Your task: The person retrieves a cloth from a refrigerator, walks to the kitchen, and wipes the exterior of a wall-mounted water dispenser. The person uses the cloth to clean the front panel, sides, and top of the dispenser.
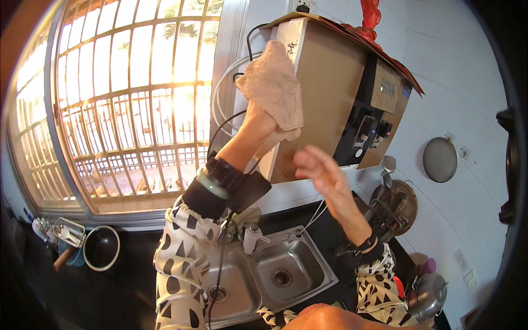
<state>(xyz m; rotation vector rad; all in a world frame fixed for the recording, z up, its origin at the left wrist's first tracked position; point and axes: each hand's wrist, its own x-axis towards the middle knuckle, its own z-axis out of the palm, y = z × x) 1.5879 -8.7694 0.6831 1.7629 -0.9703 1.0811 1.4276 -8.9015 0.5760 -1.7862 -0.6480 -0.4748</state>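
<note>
A beige cloth (272, 86) covers most of my left hand (264, 117) and lies along the white side edge of a wall-mounted water dispenser (326, 90). The cloth hides my left fingers. My right hand (324, 171) is raised below the dispenser's broad brown front, holding nothing. Its fingers are blurred and slightly curled, with some space between them; whether they touch the dispenser I cannot tell. Two taps (373, 132) sit on the dispenser's black strip. A flat piece of cardboard (346, 33) with red edges covers its top.
Beneath my arms is a double steel sink (295, 264) with a white faucet (251, 240). A barred window (136, 103) fills the left. Hoses (220, 95) and cables run beside the dispenser. A round strainer (440, 160) hangs at right, above a steel pot (429, 295). A black bowl (102, 248) stands at left.
</note>
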